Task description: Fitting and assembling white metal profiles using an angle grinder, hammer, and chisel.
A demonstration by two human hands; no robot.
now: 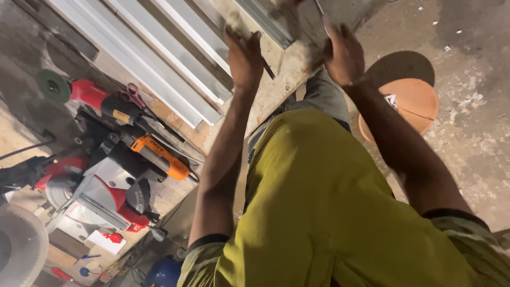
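Lying far left: a green disc (52,86) on a red grinder (87,93), pink-handled scissors (135,96) beside it, an orange drill (159,155) below, all on the bench (276,87).
Saw: a red and grey mitre saw (101,194) sits under the drill, with a big grey blade (21,247) at the frame's lower left corner.
Rails: several long pale metal rails (170,69) run side by side across the bench, slanting from upper left down toward my left hand.
Left hand: my left hand (244,58) is raised with the fingers curled over the near end of one rail, palm pressed on it; the grip looks closed around that rail, though motion blur hides the fingertips.
Left arm: bare forearm stretched straight out from my yellow-green shirt (319,212), elbow low, wrist bent upward.
Right hand: my right hand (344,53) rests at the bench's end, fingers bent down over a thin dark rod (319,8); I cannot tell whether they close on it or only touch the bench.
Right arm: extended, angled in from the right, sleeve edge at my shoulder.
Bowl: an orange round bowl (419,103) stands on the concrete floor (473,133) just beyond my right forearm, partly under a dark round lid (401,66); a small white scrap lies inside.
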